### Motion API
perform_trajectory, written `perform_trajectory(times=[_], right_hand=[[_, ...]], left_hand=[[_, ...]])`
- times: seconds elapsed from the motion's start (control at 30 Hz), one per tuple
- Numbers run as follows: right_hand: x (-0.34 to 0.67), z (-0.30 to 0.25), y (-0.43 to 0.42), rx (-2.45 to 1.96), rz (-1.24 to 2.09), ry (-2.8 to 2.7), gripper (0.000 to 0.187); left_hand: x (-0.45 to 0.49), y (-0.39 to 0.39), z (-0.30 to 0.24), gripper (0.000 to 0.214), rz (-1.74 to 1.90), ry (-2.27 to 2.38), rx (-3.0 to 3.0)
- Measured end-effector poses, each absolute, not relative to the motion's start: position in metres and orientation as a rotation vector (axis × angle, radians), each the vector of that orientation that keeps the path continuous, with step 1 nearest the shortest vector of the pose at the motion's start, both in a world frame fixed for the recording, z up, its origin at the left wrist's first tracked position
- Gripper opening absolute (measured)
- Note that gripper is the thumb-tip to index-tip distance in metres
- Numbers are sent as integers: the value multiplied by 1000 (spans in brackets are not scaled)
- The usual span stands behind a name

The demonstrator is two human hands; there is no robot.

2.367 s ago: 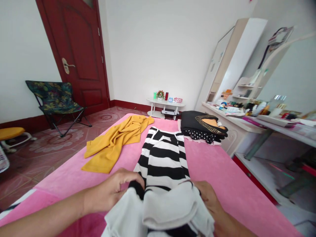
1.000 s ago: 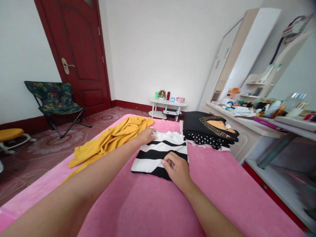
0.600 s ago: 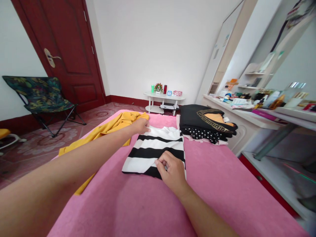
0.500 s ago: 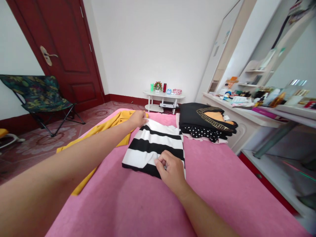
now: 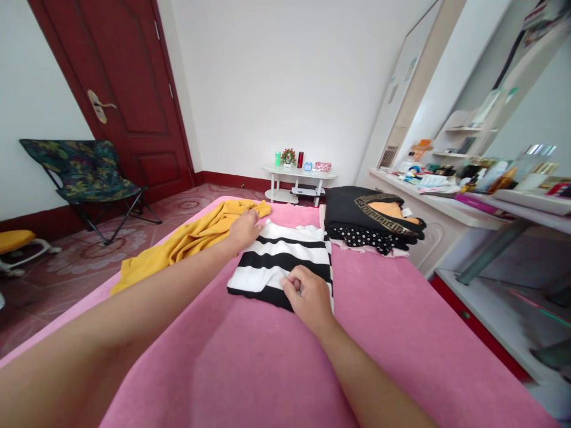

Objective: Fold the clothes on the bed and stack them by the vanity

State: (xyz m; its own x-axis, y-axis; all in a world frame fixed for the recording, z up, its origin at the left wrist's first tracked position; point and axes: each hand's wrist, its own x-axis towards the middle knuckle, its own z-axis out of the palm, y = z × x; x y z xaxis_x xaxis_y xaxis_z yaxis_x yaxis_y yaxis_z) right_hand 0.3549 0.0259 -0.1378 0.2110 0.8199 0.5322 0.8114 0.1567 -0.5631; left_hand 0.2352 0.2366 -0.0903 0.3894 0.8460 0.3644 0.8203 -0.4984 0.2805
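A black-and-white striped garment [image 5: 285, 258] lies folded on the pink bed cover [image 5: 267, 368]. My left hand [image 5: 244, 229] reaches to its far left corner and grips the cloth there with curled fingers. My right hand [image 5: 307, 297] rests on the near edge, fingers pinched on the fabric. A yellow garment [image 5: 191, 241] lies crumpled just left of the striped one, beside my left hand.
A stack of folded dark clothes [image 5: 370, 223] sits at the bed's far right corner. Beyond the bed stands a small white table [image 5: 298, 181] with small items. A cluttered dresser [image 5: 446, 202] runs along the right. A folding chair [image 5: 84, 178] and a red door [image 5: 120, 101] are at left.
The striped garment was folded away from me into a compact rectangle. Both hands moved out to its edges; over the last half second they only shifted slightly.
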Motion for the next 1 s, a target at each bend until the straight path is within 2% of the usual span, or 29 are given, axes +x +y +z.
perform_trajectory(times=[0.13, 0.2, 0.4, 0.67, 0.87, 1.0], right_hand=[[356, -139, 26, -1610, -3, -1568, 19], [356, -139, 26, -1606, -14, -1566, 19], [355, -139, 25, -1603, -40, -1569, 19], [353, -138, 25, -1607, -40, -1578, 24], [355, -139, 25, -1583, 5, -1559, 24], [356, -139, 24, -1581, 25, -1558, 21]], left_hand=[[188, 194, -94, 47, 594, 1412, 2466], [167, 167, -98, 49, 569, 1352, 2445], [135, 116, -107, 34, 530, 1234, 2346], [155, 115, -111, 14, 584, 1384, 2575], [149, 130, -103, 16, 845, 1200, 2658], [138, 143, -121, 11, 788, 1209, 2270]])
